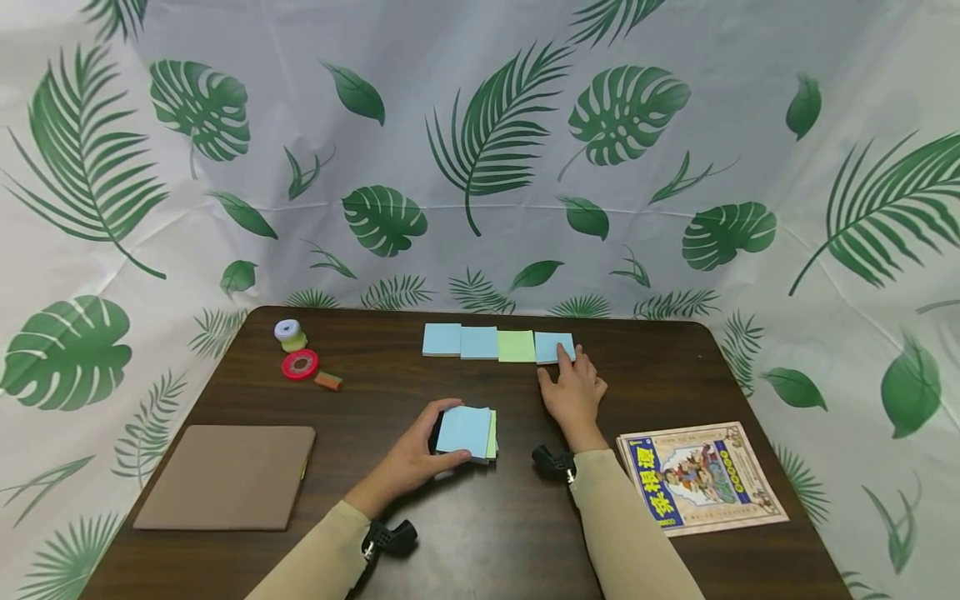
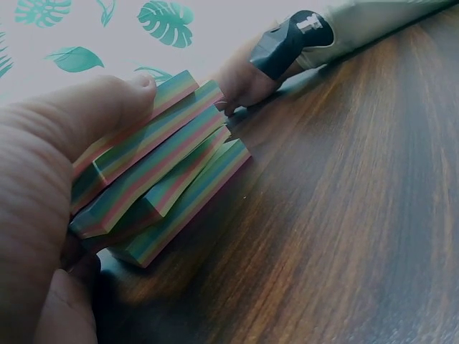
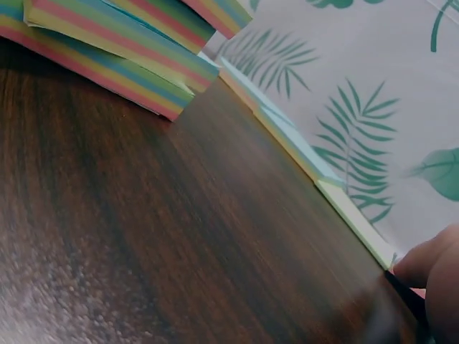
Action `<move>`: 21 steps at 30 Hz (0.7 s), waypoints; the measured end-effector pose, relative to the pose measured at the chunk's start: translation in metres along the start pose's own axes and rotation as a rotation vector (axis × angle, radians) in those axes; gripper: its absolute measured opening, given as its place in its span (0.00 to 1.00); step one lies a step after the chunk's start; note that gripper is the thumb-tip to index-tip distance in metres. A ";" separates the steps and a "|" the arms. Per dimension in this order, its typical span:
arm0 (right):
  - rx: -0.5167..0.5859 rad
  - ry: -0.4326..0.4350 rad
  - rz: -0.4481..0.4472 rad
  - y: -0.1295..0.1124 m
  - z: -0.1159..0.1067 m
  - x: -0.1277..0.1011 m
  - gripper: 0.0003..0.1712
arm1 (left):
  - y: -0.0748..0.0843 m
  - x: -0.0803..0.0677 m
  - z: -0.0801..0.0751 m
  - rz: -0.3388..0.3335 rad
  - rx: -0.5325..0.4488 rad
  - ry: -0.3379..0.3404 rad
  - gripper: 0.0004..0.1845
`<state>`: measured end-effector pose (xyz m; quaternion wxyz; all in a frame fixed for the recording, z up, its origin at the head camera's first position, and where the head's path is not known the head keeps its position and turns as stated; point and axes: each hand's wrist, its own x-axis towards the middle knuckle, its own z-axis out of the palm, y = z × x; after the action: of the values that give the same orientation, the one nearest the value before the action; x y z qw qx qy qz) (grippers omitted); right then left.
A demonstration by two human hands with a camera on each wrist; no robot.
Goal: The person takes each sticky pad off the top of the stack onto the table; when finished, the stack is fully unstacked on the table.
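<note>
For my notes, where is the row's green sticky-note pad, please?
In the head view, the green sticky-note pad is third from left, beside the blue pad the right hand touches.

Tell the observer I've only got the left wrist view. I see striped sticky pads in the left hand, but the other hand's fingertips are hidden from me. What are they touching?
Observer: In the head view, a fingertip of the right hand rests on a blue sticky pad near the far edge of the table.
Operator: Is that pad on its own out there?
Observer: No, it is the right end of a row of four: blue, blue, green, blue from left to right.
Operator: And the stack in the left hand, what colour is its top?
Observer: Blue, with a bit of green showing along its right side.
</note>
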<state>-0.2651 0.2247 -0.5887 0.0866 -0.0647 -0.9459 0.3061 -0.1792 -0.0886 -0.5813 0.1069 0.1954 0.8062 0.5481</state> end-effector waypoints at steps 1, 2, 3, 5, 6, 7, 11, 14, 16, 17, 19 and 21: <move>-0.008 -0.004 0.001 0.000 0.000 0.000 0.41 | 0.000 0.000 0.000 0.000 -0.003 -0.001 0.45; -0.013 -0.005 0.002 -0.001 -0.001 -0.001 0.41 | 0.000 0.000 0.000 0.000 -0.005 -0.001 0.45; -0.021 -0.006 0.003 -0.002 -0.001 -0.001 0.41 | 0.000 0.000 0.000 0.001 -0.002 -0.001 0.45; -0.040 -0.011 0.002 -0.002 -0.001 -0.001 0.41 | 0.000 0.000 0.000 0.002 0.002 0.000 0.44; -0.046 -0.013 0.001 -0.003 -0.002 -0.001 0.42 | 0.001 0.000 0.000 0.002 0.006 0.001 0.44; -0.053 -0.015 0.001 -0.003 -0.002 -0.001 0.42 | 0.001 0.000 0.000 0.001 0.006 0.002 0.44; -0.069 -0.021 -0.002 -0.004 -0.002 -0.002 0.42 | 0.001 0.000 0.000 -0.004 0.011 0.004 0.44; -0.053 -0.011 -0.002 -0.005 -0.002 -0.002 0.42 | 0.001 0.000 0.000 -0.008 0.009 0.003 0.44; -0.042 -0.002 -0.005 -0.005 -0.002 -0.003 0.41 | 0.000 0.000 0.000 -0.009 0.010 0.003 0.44; -0.035 0.003 -0.005 -0.005 -0.001 -0.002 0.41 | 0.000 0.000 0.000 -0.009 0.010 0.002 0.44; -0.029 0.012 -0.008 -0.005 -0.001 -0.002 0.41 | 0.000 0.000 0.000 -0.004 0.009 0.001 0.44; -0.014 0.023 -0.010 -0.004 0.000 -0.002 0.40 | 0.000 0.001 0.000 0.003 0.007 0.003 0.44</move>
<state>-0.2636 0.2210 -0.5861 0.0987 -0.0641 -0.9472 0.2982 -0.1800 -0.0887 -0.5815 0.1042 0.1960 0.8079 0.5459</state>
